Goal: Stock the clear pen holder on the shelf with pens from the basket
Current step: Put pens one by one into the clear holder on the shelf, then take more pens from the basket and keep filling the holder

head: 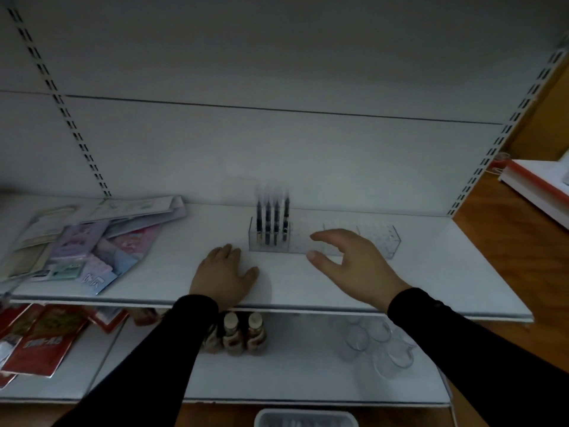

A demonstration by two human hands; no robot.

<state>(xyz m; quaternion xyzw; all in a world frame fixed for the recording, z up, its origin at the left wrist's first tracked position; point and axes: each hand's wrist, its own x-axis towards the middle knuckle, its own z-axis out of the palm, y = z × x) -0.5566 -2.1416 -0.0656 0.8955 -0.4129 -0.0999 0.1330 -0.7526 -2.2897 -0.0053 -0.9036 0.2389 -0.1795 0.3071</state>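
Note:
A long clear pen holder (381,240) stands on the white shelf (431,285), towards the back. Several dark pens (272,221) stand upright in its left end; the rest of its holes look empty. My left hand (223,274) rests flat on the shelf just left of and in front of the holder, palm down. My right hand (348,261) hovers in front of the holder's middle, fingers spread and thumb apart, holding nothing. The rim of a pale basket (306,417) shows at the bottom edge; its contents are blurred.
A pile of stationery packets (83,245) covers the shelf's left part. On the shelf below stand small bottles (243,334), clear cups (372,343) and red packets (40,337). A white and red box (538,186) lies on the wooden floor to the right.

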